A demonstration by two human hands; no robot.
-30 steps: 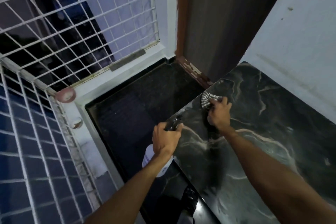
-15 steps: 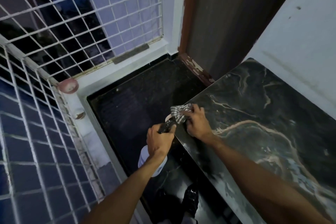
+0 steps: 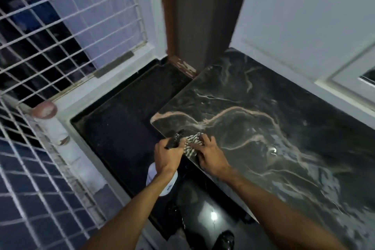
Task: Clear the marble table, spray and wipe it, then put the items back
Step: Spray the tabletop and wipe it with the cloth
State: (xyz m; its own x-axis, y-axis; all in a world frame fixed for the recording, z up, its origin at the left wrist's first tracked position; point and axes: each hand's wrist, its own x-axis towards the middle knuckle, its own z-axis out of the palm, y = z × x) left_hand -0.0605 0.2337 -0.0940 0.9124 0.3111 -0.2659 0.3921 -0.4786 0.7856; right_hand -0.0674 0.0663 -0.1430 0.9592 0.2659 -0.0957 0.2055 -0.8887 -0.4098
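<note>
The dark marble table [image 3: 253,107] with pale veins fills the right half of the view and carries nothing but the cloth. My right hand [image 3: 211,154] presses a striped cloth [image 3: 191,145] onto the table's left edge, near the front. Just left of that edge, my left hand [image 3: 167,156] grips a spray bottle [image 3: 162,178] with a black trigger head and a white body that hangs below the hand. The two hands almost touch.
A white metal grille [image 3: 67,32] covers the left and far side. A dark stone floor [image 3: 121,128] lies beside the table, with a wooden door frame [image 3: 182,65] at the far corner. A white wall [image 3: 304,16] backs the table.
My right hand has dragged the cloth along the left edge of the table toward me, from the far corner to beside the spray bottle. The left hand kept its hold on the bottle.
</note>
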